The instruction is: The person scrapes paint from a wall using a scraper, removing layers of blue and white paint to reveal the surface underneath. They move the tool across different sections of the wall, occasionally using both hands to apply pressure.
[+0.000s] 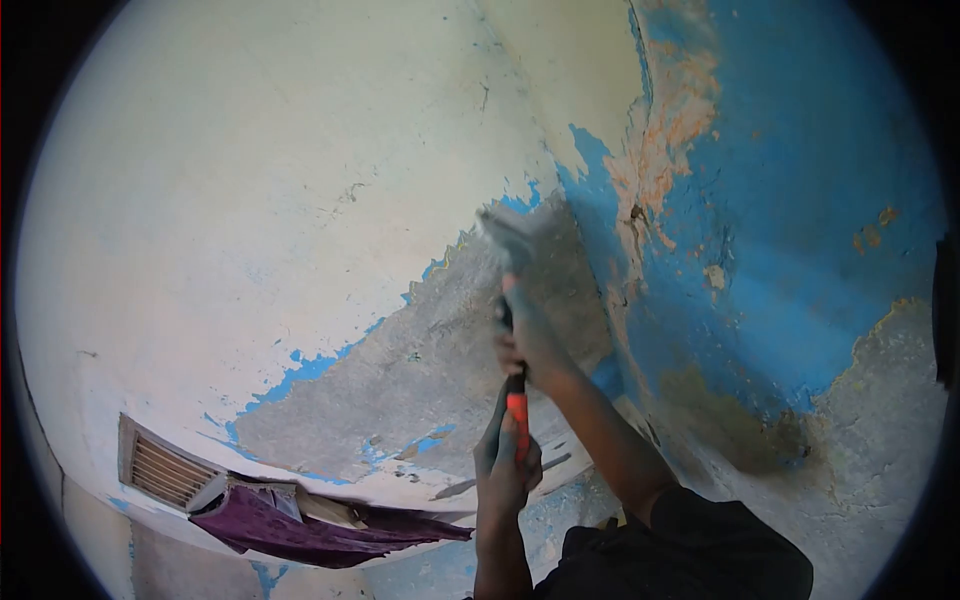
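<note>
Both hands grip a long-handled paint scraper point(517, 400) with a red and black handle. My right hand point(530, 345) is closed around the upper part of the handle, below the head. Lower down, my left hand point(507, 465) wraps the red end of the handle. The scraper's wide head, blurred by motion, is at the edge where flaking white paint point(300, 190) meets a bare grey patch point(420, 350). Strips of blue paint point(300, 375) show along that ragged edge.
To the right, a blue wall point(800, 200) has peeling paint and a cracked, pinkish corner point(640, 200). A slatted vent point(170, 465) is at lower left, beside a hanging purple cloth point(290, 530). A dark sleeve point(710, 545) covers my upper arm.
</note>
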`<act>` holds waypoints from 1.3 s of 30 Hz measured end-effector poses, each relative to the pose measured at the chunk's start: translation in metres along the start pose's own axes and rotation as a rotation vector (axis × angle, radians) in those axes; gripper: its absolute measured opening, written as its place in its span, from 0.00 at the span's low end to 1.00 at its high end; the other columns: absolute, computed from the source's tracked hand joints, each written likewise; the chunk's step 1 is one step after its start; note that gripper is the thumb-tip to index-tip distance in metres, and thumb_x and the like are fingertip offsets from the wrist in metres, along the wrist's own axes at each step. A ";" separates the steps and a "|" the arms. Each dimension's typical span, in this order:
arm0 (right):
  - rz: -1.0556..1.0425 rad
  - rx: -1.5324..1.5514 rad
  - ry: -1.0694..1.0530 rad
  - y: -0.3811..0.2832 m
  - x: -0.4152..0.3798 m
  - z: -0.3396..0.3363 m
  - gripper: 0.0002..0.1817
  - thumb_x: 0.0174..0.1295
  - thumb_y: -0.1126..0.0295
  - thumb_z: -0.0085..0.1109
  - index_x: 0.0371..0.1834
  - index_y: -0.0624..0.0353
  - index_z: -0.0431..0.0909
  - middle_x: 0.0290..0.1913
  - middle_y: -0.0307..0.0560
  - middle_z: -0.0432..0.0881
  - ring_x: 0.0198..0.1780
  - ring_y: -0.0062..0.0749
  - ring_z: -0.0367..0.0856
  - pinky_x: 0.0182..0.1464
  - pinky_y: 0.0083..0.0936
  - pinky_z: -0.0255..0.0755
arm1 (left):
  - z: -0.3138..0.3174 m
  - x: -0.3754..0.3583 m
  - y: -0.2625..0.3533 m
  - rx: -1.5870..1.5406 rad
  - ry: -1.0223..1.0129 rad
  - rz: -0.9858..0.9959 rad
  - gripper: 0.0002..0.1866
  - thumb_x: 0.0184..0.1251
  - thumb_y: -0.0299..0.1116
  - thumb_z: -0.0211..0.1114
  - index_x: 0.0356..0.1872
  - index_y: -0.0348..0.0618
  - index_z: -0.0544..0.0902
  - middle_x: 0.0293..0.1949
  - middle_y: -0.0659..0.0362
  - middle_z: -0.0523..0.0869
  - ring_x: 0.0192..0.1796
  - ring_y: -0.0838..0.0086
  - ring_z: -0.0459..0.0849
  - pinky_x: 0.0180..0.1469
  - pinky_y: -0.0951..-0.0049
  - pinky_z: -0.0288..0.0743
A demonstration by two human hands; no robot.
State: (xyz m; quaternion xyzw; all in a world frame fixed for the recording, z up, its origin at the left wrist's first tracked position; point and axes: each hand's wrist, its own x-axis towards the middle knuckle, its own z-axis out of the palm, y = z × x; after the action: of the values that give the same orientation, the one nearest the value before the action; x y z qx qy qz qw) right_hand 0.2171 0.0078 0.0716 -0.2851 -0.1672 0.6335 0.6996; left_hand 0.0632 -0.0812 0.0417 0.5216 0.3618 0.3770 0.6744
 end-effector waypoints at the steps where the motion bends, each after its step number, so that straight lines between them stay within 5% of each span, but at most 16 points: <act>1: -0.005 -0.002 0.041 -0.007 0.001 0.001 0.26 0.67 0.35 0.46 0.27 0.46 0.64 0.14 0.29 0.56 0.10 0.19 0.52 0.14 0.22 0.50 | 0.003 0.003 0.003 -0.003 -0.008 0.003 0.28 0.79 0.46 0.47 0.73 0.43 0.61 0.16 0.66 0.65 0.12 0.85 0.59 0.11 0.83 0.53; 22: -0.175 0.061 -0.028 -0.014 0.013 0.019 0.29 0.65 0.32 0.44 0.26 0.46 0.61 0.13 0.29 0.55 0.09 0.17 0.51 0.10 0.21 0.47 | -0.011 0.024 0.044 0.043 -0.083 -0.053 0.26 0.76 0.48 0.52 0.67 0.43 0.69 0.16 0.66 0.66 0.13 0.84 0.63 0.12 0.83 0.55; 25: -0.091 0.021 0.174 0.010 0.010 0.020 0.28 0.66 0.34 0.44 0.27 0.46 0.62 0.12 0.29 0.55 0.09 0.18 0.52 0.10 0.21 0.46 | -0.024 0.010 0.030 0.054 -0.038 -0.074 0.24 0.76 0.49 0.54 0.62 0.43 0.73 0.18 0.65 0.69 0.14 0.83 0.64 0.12 0.81 0.55; 31: -0.232 0.121 -0.030 -0.046 0.020 0.017 0.27 0.67 0.35 0.45 0.27 0.47 0.62 0.12 0.28 0.55 0.08 0.18 0.51 0.10 0.22 0.46 | 0.003 0.040 0.057 0.133 -0.070 -0.049 0.24 0.76 0.49 0.52 0.61 0.41 0.73 0.17 0.65 0.67 0.12 0.83 0.63 0.11 0.82 0.55; 36: -0.052 0.043 0.113 0.006 0.005 0.015 0.27 0.67 0.35 0.44 0.25 0.46 0.62 0.12 0.28 0.55 0.08 0.18 0.51 0.10 0.21 0.46 | -0.016 0.012 0.023 0.102 -0.047 -0.021 0.26 0.77 0.49 0.50 0.66 0.41 0.70 0.18 0.64 0.68 0.13 0.84 0.63 0.13 0.82 0.55; 39: -0.028 0.057 0.016 0.024 -0.001 0.004 0.28 0.65 0.32 0.45 0.26 0.46 0.62 0.13 0.28 0.55 0.09 0.18 0.51 0.11 0.20 0.47 | -0.016 0.003 0.012 0.103 -0.006 -0.056 0.27 0.78 0.50 0.49 0.68 0.42 0.68 0.18 0.64 0.68 0.14 0.84 0.63 0.13 0.83 0.56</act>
State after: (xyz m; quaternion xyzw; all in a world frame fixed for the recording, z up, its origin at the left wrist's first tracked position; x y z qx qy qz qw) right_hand 0.1957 0.0084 0.0606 -0.2677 -0.1476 0.6257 0.7177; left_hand 0.0487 -0.0693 0.0495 0.5465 0.3931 0.3371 0.6581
